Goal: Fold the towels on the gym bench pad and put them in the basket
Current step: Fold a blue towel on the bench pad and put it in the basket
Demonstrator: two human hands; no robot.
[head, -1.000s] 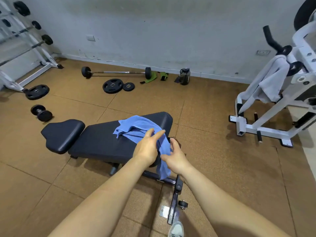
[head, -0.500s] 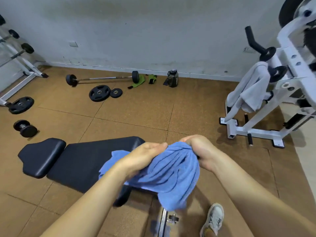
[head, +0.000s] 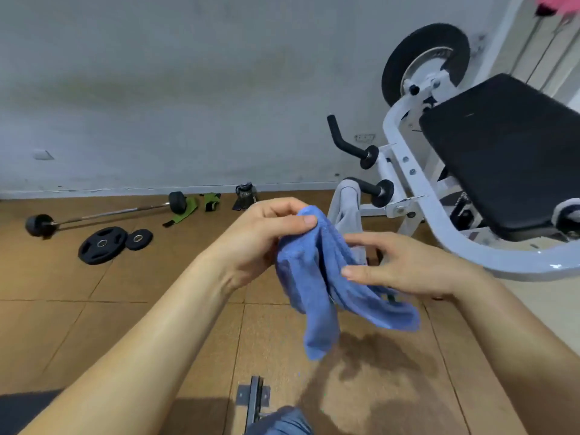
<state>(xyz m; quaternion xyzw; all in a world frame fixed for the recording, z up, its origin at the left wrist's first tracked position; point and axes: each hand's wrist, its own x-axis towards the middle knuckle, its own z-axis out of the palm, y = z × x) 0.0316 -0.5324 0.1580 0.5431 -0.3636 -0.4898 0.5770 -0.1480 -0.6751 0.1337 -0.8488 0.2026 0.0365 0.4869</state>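
Observation:
A blue towel [head: 317, 287] hangs bunched in the air in front of me, above the brown floor. My left hand [head: 266, 237] pinches its top edge between thumb and fingers. My right hand [head: 405, 265] touches the towel's right side, fingers fairly straight, thumb against the cloth. Only a corner of the black gym bench pad [head: 22, 409] shows at the bottom left, with its metal foot [head: 255, 400] at the bottom middle. A grey towel [head: 350, 211] hangs on the white machine behind the blue one. No basket is in view.
A white exercise machine [head: 439, 215] with a black pad [head: 514, 152] fills the right side. On the floor by the wall lie a barbell [head: 103, 213], two weight plates [head: 103, 244], green straps [head: 188, 208] and a dark bottle [head: 246, 196].
The towel has come off the bench pad and now hangs higher in front of me. My view has swung up and right, toward the white machine. My right hand has loosened its grip.

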